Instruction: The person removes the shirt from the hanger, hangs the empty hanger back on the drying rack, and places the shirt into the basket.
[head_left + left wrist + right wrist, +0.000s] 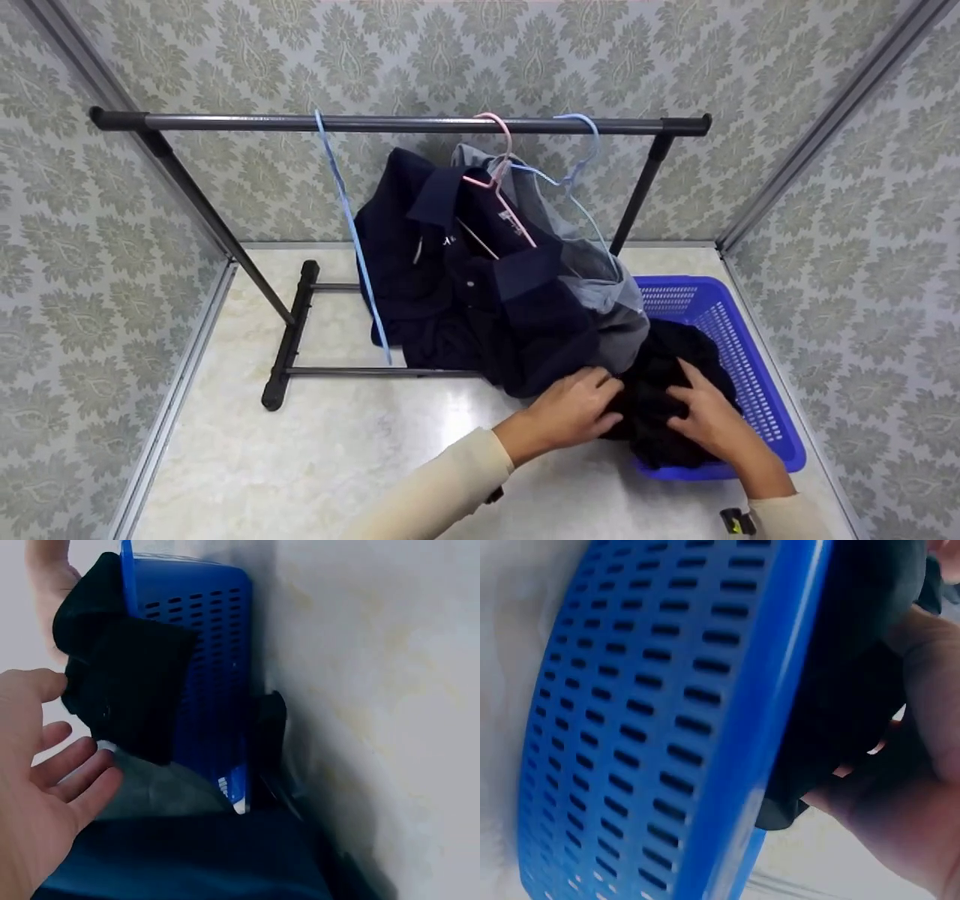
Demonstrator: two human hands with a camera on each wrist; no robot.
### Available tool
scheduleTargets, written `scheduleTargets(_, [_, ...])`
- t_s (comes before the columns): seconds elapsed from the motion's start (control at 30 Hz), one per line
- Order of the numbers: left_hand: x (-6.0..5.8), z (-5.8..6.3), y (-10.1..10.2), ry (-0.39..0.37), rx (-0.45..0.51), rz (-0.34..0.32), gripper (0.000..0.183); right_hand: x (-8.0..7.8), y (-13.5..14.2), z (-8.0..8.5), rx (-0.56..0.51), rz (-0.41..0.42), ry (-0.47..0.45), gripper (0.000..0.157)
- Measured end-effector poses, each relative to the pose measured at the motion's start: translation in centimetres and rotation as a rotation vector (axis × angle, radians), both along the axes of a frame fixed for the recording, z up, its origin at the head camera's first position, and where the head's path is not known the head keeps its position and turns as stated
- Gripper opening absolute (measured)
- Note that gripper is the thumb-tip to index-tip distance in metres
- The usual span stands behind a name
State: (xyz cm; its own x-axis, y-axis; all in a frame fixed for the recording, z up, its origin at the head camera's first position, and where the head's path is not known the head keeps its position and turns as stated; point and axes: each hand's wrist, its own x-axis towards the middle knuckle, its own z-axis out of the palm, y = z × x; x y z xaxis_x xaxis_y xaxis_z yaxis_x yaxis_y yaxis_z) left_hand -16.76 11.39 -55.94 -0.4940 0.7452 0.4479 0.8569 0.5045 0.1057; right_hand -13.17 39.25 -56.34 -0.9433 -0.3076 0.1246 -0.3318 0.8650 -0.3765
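Observation:
A black garment (660, 442) lies bunched over the near left part of a blue basket (757, 375). My right hand (712, 416) holds its cloth, which runs between thumb and fingers in the right wrist view. At the garment's left side is my left hand (574, 405), just below a navy polo shirt (480, 300). In the left wrist view that hand's fingers (79, 772) are loose and apart, their tips at the edge of the black cloth (135, 682). The polo hangs on a pink hanger (499, 161), with a grey garment (622, 322) on a blue hanger (581, 169) behind it.
A dark metal rack (405, 124) spans the back, its foot bar (289, 337) on the pale floor. One bare light-blue hanger (352, 232) hangs toward its left. Patterned walls (885, 225) enclose both sides and the back. The basket stands beside the right wall.

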Motion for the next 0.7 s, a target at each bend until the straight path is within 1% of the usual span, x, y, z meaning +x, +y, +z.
scheduleTargets(0.17, [0.0,-0.1,-3.1,0.071,0.047,-0.040,0.036,-1.2,1.6,0.3,-0.001,-0.017,0.106,0.036])
scheduleTargets(0.27, [-0.1,-0.2,-5.4,0.085,0.074,-0.054,0.034,-2.2,2.7,0.6,-0.009,-0.020,0.200,0.035])
scheduleTargets(0.37, [-0.3,-0.4,-7.8,0.102,0.100,-0.046,0.033,-3.1,3.8,1.0,-0.016,-0.053,0.288,0.034])
scheduleTargets(0.47, [-0.5,-0.7,-10.3,0.105,0.127,-0.005,0.032,-3.8,4.8,1.2,0.001,-0.133,0.323,0.036])
scheduleTargets(0.53, [-0.7,-0.8,-11.7,0.080,0.150,0.034,0.032,-4.2,5.2,1.1,0.044,-0.201,0.323,0.038])
scheduleTargets(0.6, [-0.8,-0.9,-12.9,0.037,0.182,0.064,0.030,-4.6,5.4,0.9,0.119,-0.252,0.285,0.039])
scheduleTargets(0.63, [-0.9,-1.0,-13.4,0.017,0.198,0.075,0.029,-4.8,5.4,0.7,0.164,-0.267,0.250,0.040])
scheduleTargets(0.7, [-0.9,-1.1,-14.2,-0.018,0.220,0.094,0.027,-5.2,5.3,0.4,0.230,-0.272,0.122,0.041])
